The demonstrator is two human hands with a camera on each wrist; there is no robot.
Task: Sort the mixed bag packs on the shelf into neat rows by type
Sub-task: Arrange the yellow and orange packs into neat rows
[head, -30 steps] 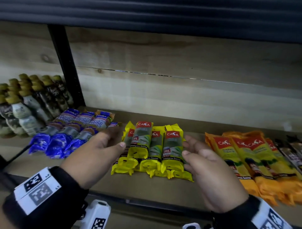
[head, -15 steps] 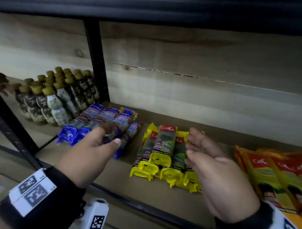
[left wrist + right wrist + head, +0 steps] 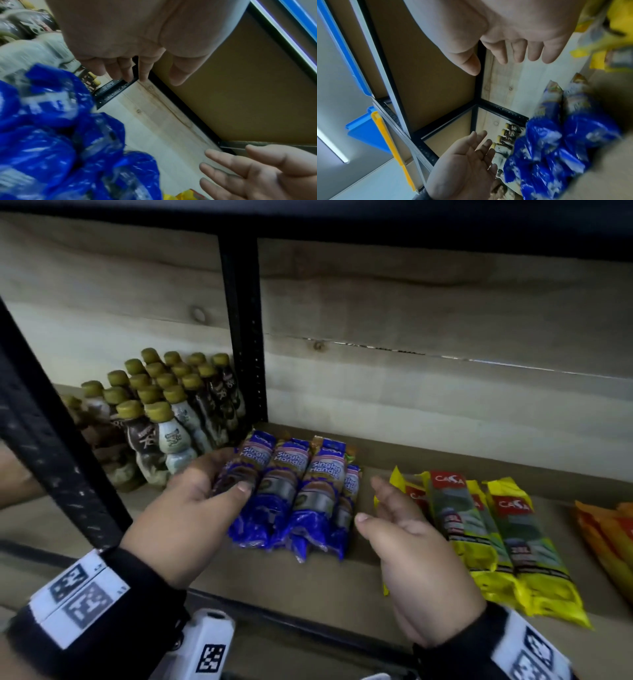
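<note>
A: Item one, the fingers?
B: Left hand [image 3: 186,505]: fingers straight and loosely spread, lying along the left edge of the row of blue crinkled plastic bag packs [image 3: 298,494], thumb tip on top of the leftmost pack. Whether it grips cannot be told. Right hand [image 3: 414,549]: fingers extended and spread, palm turned toward the blue packs, just beside their right edge, holding nothing.

A: Item two, the packs?
B: Blue packs side by side on the brown flat shelf board [image 3: 308,580], left part. Yellow plastic bag packs with red labels [image 3: 496,539] in a row just right of the right hand. Orange plastic packs [image 3: 609,529] at the far right edge.

A: Surroundings?
B: Small gold-capped bottles [image 3: 161,412] in rows, left of a black perforated metal upright [image 3: 245,330]. Pale wood-grain back panel [image 3: 428,344].
</note>
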